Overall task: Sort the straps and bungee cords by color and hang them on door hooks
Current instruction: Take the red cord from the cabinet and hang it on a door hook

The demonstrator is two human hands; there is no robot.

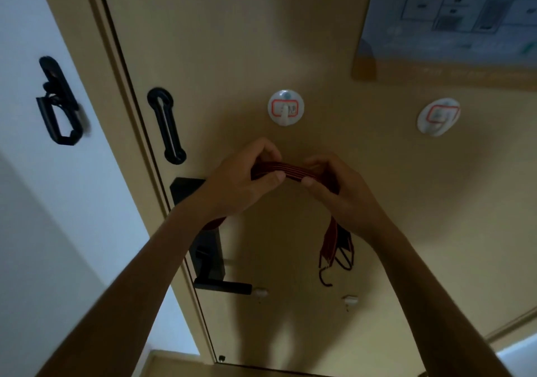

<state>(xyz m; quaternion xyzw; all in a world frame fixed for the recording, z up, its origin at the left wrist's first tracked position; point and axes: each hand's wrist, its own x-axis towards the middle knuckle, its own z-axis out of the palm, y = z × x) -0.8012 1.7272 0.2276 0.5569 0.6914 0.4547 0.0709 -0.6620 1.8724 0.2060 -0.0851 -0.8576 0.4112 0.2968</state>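
Two hands up: our left hand and right hand pinch red-black striped strap, fingers curled round it, below round white hook on door; ends dangle.

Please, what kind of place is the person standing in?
Likely indoors, just inside a hotel room or flat: a beige door with a black lever handle, round stick-on hooks, and a floor-plan notice fixed on it.

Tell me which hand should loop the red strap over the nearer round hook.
Probably the left hand: it grips the strap almost directly beneath that hook, while the right hand sits further aside.
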